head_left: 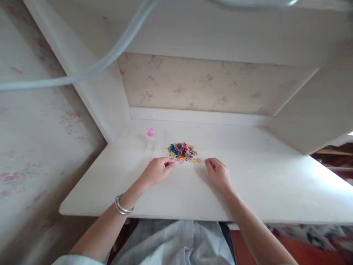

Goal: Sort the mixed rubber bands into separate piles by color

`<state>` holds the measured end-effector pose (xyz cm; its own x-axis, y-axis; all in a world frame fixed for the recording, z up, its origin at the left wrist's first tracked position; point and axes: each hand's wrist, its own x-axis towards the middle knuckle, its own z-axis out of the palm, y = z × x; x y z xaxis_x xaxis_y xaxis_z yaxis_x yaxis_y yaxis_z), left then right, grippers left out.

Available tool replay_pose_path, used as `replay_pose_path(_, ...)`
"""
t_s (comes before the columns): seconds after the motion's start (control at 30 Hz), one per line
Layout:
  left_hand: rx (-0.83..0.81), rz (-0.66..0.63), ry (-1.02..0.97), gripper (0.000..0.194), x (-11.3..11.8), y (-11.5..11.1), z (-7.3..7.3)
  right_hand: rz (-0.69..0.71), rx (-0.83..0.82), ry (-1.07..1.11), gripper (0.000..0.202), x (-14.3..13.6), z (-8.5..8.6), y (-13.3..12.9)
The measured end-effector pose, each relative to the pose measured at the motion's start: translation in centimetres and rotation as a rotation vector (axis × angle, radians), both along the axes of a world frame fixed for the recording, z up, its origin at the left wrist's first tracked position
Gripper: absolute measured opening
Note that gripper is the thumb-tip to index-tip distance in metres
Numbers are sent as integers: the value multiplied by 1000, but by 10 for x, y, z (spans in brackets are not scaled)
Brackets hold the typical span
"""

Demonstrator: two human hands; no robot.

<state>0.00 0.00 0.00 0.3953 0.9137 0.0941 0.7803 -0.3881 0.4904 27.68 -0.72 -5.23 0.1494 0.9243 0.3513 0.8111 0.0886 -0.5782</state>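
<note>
A loose pile of small bands in many colours (181, 151) lies on the white desk. At its lower left edge is my left hand (161, 167), closed, thumb and fingers pressed together; anything between them is too small to make out. My right hand (217, 170) rests just right of the pile, its fingers curled and pinched, and what they hold, if anything, cannot be made out. Behind my left hand stands a small clear bottle (151, 142) with a pink cap (150, 132).
The white desk (248, 184) has a raised back panel (198, 117) and side panels at left (110, 103) and right (311, 110). A pale cable (110, 57) crosses the upper left, close to the camera. Floral wallpaper (193, 82) shows behind.
</note>
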Motion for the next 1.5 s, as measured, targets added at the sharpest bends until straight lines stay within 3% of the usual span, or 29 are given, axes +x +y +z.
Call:
replay_pose_path(0.1, -6, 44, 87, 21, 15, 5, -15, 55, -42, -68, 30, -1, -2, -1)
replay_pose_path(0.23, 35, 97, 144, 25, 34, 8, -26, 132, -62, -261, 28, -8, -1, -3)
replay_pose_path(0.6, 107, 92, 205, 27, 59, 12, -29, 125, -68, -396, 30, -15, 3, -4)
replay_pose_path(0.77, 138, 96, 205, 28, 52, 7, -22, 141, -67, -498, 29, -25, 7, -5)
replay_pose_path(0.93, 207, 145, 248, 30, 30, -9, -16, 107, -98, -506, 30, -36, 9, -1)
replay_pose_path(1.17, 234, 254, 312, 32, -7, -36, -26, 78, -130, -451, 34, -35, 7, 4)
replay_pose_path(1.5, 276, 322, 352, 33, -8, -52, -37, 58, -115, -334, 32, -29, 3, 2)
